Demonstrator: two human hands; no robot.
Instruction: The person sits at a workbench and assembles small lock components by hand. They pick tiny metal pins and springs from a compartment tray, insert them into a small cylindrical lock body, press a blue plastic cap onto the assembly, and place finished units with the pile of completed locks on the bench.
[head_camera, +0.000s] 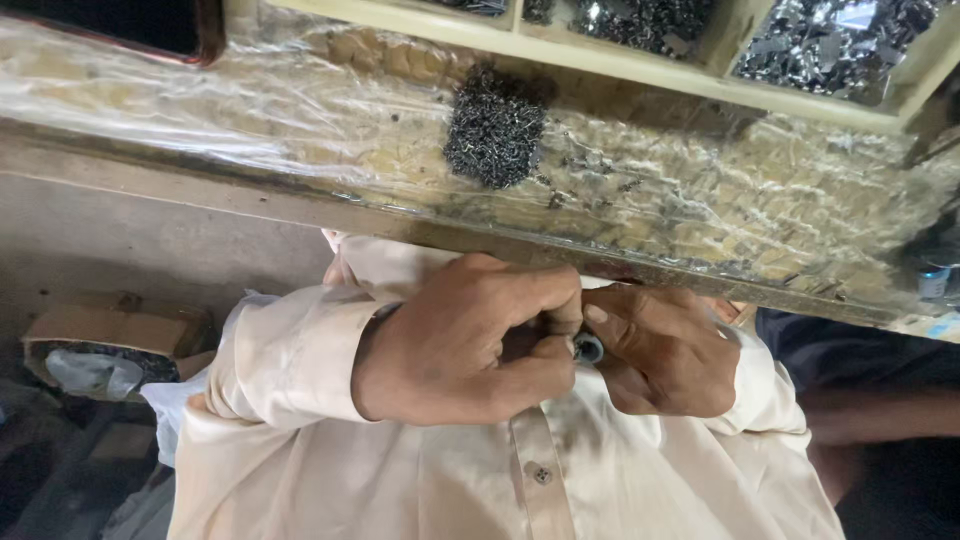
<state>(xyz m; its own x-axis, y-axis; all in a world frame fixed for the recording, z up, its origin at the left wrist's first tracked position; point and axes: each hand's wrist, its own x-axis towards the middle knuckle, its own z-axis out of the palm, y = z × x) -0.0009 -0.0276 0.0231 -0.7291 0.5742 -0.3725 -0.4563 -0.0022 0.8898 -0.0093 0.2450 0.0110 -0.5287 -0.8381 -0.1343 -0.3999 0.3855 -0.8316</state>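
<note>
Both hands meet close to the chest, just under the edge of the plastic-covered workbench (300, 130). The left hand (460, 340) curls its fingers and thumb inward, and the right hand (665, 350) does the same from the other side, so that the 2 pinch 1 small round metal part (588, 348) between their fingertips; only its pale end shows, the rest is hidden by the fingers. The part sits over the lap, not over the bench, so a slip of either pinch would likely send it down into the folds of the cream shirt (400, 470) or to the cluttered floor beyond. The grip looks tight and the piece tiny, so a fingertip could get nipped. The heap of small dark metal pieces (495, 128) lies near the bench edge and a knock could scatter it.
</note>
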